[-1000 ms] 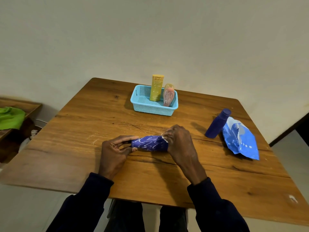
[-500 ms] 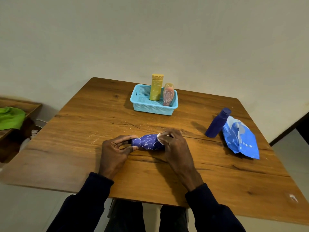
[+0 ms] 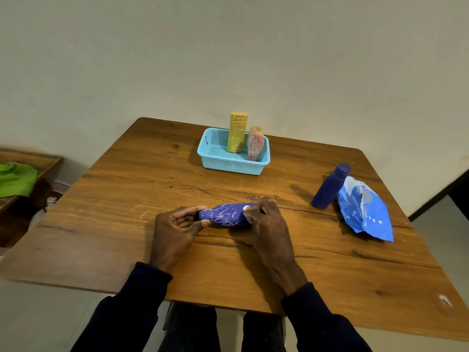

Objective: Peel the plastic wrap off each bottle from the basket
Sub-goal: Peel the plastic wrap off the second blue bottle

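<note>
Sideways, wrapped bottle (image 3: 228, 217) lies between left hand (image 3: 175, 232) and right hand (image 3: 269, 224).

Soft, even indoor light, faint shadows, wide-angle bending at edges.

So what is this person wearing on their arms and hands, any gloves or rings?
Both arms are in long dark navy sleeves that end at the wrists. The left hand and the right hand are bare: no gloves, and no ring or watch shows. The cuffs look plain, with no visible markings.
</note>
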